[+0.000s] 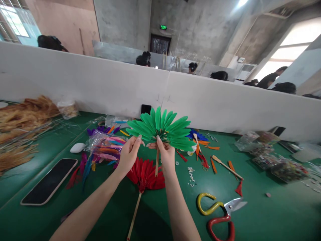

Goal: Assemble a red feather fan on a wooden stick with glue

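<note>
A fan of green feathers [160, 122] is spread upright in front of me, its wooden handle [157, 164] pointing down. My right hand [167, 154] grips the fan's base, thumb in front where the feather quills meet. At the lower left edge of the fan, my left hand [130, 152] is closed, thumb and fingers pinched at a green feather; the exact contact is hard to see. Below both hands a red feather fan [146, 174] lies on the green table, its pale wooden stick [134, 214] toward me.
Scissors [227, 211] with yellow and red handles lie open at right, near white beads [191, 175] and a tasselled stick [227, 166]. At left are a phone [50, 182], a white mouse [77, 148] and bagged coloured feathers [105, 147]. A white partition [112, 87] stands behind.
</note>
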`<state>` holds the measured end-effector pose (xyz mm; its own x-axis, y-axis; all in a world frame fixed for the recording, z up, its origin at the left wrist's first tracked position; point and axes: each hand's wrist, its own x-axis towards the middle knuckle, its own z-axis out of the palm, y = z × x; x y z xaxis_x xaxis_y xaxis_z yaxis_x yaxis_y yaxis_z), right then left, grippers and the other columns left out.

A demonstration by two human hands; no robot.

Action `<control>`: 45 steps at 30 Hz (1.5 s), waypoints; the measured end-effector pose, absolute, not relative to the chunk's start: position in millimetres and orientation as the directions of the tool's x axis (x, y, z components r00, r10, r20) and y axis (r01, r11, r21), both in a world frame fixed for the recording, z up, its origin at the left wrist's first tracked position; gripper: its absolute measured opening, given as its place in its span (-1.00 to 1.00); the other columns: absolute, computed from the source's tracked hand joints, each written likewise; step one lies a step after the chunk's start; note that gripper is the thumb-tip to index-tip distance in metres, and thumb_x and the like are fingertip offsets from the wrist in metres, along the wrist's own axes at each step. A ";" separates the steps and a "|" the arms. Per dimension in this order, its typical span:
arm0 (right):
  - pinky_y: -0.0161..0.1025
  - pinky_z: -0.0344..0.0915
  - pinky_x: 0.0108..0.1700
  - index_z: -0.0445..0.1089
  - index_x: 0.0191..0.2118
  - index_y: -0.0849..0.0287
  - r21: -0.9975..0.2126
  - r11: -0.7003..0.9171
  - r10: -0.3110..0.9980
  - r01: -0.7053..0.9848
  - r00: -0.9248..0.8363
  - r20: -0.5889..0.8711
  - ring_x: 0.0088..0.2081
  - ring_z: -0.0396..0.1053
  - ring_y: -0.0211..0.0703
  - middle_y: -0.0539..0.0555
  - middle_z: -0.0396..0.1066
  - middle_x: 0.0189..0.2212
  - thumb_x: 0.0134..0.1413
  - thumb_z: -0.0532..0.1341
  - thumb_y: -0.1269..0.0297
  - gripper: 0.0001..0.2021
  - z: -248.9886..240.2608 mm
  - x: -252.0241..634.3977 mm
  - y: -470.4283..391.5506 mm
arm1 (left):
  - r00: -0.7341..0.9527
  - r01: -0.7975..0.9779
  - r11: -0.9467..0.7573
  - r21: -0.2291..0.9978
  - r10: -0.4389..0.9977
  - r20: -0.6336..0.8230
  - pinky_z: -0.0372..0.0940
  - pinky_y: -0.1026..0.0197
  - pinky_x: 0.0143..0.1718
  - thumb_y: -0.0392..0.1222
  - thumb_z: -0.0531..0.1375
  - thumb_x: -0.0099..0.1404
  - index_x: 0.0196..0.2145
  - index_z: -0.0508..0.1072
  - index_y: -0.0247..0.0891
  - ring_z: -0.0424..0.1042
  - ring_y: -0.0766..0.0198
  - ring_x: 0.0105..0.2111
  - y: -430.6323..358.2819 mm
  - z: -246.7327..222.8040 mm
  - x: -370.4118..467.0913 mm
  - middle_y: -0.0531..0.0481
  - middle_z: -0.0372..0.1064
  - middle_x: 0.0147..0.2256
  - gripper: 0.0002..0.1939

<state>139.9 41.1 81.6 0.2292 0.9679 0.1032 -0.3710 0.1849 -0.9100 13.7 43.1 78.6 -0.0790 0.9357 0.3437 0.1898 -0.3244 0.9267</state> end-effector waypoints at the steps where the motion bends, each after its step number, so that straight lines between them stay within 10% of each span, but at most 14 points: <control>1: -0.18 0.40 -0.38 0.46 -0.43 0.19 -0.910 0.183 0.967 -0.372 0.235 0.099 -0.56 0.47 -0.08 0.01 0.50 -0.61 -0.11 0.27 0.11 -0.77 80.4 139.8 42.0 | -0.018 0.216 -0.317 0.924 0.944 0.328 -0.05 0.31 -0.62 0.06 0.00 0.29 -0.49 0.31 -0.24 0.01 0.39 -0.66 40.4 75.5 15.1 0.17 -0.05 -0.66 -0.65; 11: -0.21 0.39 -0.32 0.48 -0.49 0.19 -0.935 0.123 0.987 -0.332 0.138 0.081 -0.52 0.47 -0.11 0.05 0.52 -0.57 -0.06 0.25 0.07 -0.73 81.7 140.5 44.2 | 0.455 0.088 -0.161 0.983 0.884 0.105 0.18 0.27 -0.39 0.03 0.02 0.29 -0.31 0.37 -0.24 0.29 0.26 -0.40 14.9 48.0 36.7 0.05 0.30 -0.46 -0.70; 21: -0.20 0.36 -0.21 0.49 -0.61 0.19 -0.930 0.147 0.986 -0.337 -0.029 0.167 -0.43 0.47 -0.09 0.08 0.49 -0.62 -0.09 0.20 -0.11 -0.57 80.7 141.7 51.8 | 0.593 -0.057 0.143 0.988 0.801 -0.082 -0.13 0.35 -0.66 0.10 0.09 0.23 -0.36 0.36 -0.31 -0.05 0.48 -0.67 13.2 50.0 30.9 0.12 0.20 -0.57 -0.64; 26: -0.21 0.36 -0.23 0.48 -0.59 0.17 -0.915 0.096 0.986 -0.392 -0.091 0.142 -0.39 0.47 -0.09 0.09 0.49 -0.59 -0.15 0.15 -0.24 -0.49 77.8 137.9 54.2 | 0.511 -0.019 0.014 1.000 0.860 -0.002 0.04 0.34 -0.61 0.06 0.08 0.24 -0.41 0.36 -0.31 0.13 0.43 -0.62 14.2 57.2 30.0 0.05 0.29 -0.52 -0.66; 33: -0.11 0.30 -0.03 0.40 -0.05 0.17 -0.880 -0.051 0.923 -0.471 -0.360 0.139 -0.16 0.44 0.00 0.16 0.51 -0.25 -0.21 0.22 -0.22 -0.34 75.3 145.2 39.3 | 0.319 0.228 -0.308 0.923 0.920 0.228 0.19 0.29 -0.43 -0.05 0.02 0.29 -0.38 0.37 -0.29 0.32 0.28 -0.47 12.0 66.0 29.8 0.04 0.35 -0.48 -0.73; 45: -0.13 0.42 -0.25 0.32 -0.10 0.21 -0.933 0.124 0.991 -0.337 -0.012 0.136 -0.33 0.50 -0.06 0.16 0.53 -0.31 -0.02 0.24 0.03 -0.58 76.3 157.9 21.1 | 0.270 0.497 -0.480 0.723 0.877 0.396 0.22 0.29 -0.41 -0.27 0.02 0.30 -0.43 0.27 -0.23 0.38 0.28 -0.44 5.4 40.8 40.4 0.03 0.35 -0.43 -0.85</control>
<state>157.9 21.1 76.3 -0.0123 0.9906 0.1361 -0.3367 0.1241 -0.9334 40.4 5.4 40.8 0.2698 0.8775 0.3965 0.4974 -0.4796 0.7229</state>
